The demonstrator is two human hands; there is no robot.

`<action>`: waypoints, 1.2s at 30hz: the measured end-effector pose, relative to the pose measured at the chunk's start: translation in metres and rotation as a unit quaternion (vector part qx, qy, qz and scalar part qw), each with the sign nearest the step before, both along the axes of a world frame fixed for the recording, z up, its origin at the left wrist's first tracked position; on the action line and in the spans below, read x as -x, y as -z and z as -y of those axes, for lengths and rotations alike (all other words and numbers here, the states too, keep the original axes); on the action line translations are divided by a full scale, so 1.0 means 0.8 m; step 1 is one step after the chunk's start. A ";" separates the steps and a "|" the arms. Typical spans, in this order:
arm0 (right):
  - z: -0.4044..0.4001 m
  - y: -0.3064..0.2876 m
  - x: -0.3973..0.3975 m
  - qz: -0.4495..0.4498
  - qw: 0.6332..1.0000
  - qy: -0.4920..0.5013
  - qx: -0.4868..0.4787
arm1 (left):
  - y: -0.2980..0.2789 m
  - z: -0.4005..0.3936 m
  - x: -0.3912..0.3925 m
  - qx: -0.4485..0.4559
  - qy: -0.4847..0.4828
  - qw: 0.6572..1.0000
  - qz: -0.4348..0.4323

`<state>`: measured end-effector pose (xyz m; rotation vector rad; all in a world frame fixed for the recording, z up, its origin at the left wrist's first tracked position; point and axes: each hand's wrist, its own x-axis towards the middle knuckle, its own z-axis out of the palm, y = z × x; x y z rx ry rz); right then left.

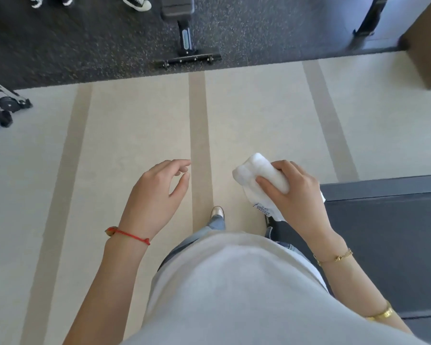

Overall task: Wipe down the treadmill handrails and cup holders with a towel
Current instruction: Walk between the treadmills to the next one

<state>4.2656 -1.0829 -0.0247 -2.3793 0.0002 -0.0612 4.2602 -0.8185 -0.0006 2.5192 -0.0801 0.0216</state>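
1. Closest to the camera is the person's own torso in a pale grey top [234,295], with jeans and one light shoe [217,212] poking out below it on the floor.
2. Right hand [296,192] has its fingers and thumb curled round a bunched-up white towel [259,175]. The towel is up in the air in front of the body, a loose corner with a printed label hanging down under the hand. Gold bracelet [334,257] on that wrist, a gold bangle further up the arm.
3. Left hand [157,192] holds nothing: fingers loosely bent, hanging over the floor well apart from the towel. Red string bracelet [130,235] on the wrist.
4. Just right of the towel hand, low down, is the end of a dark grey treadmill deck [388,232]. No handrails or cup holders in view.
5. Floor is beige carpet [135,135] with darker stripes.
6. Further out it switches to black speckled rubber flooring [85,41], with a black machine base [188,57] on it, and sneakers [136,2] at the top edge.
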 end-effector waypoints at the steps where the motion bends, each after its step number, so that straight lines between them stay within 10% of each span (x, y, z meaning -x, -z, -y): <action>1: -0.004 -0.001 -0.020 0.002 1.000 0.015 -0.002 | -0.002 -0.004 -0.029 -0.001 0.014 1.000 0.002; 16: 0.026 -0.002 -0.206 -0.006 0.969 0.248 0.004 | -0.002 0.068 -0.369 -0.013 0.264 0.964 -0.014; 36: 0.341 -0.034 -0.472 0.013 0.885 0.464 0.017 | -0.015 0.465 -0.740 0.016 0.460 0.887 0.027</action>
